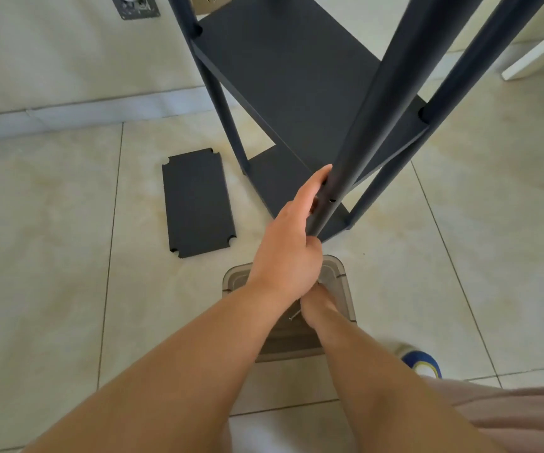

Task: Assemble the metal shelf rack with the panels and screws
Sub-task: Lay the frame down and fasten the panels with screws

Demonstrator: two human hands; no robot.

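Rack [283, 80] and loose panel [197, 204] dark grey; floor tiles [51, 223] cream, mottled; tray [336, 289] translucent grey.

- Both forearms bare from lower frame edge to wrist; no sleeves, watch or rings visible.
- Left hand [283, 256] and right hand [318, 305]: bare, no gloves.
- Pale pinkish-beige garment [509, 416] at lower right.
- Blue shoe [422, 362] with yellow-white marking, blurred.

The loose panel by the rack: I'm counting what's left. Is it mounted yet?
No. The loose panel lies flat on the floor tiles, apart from the rack.
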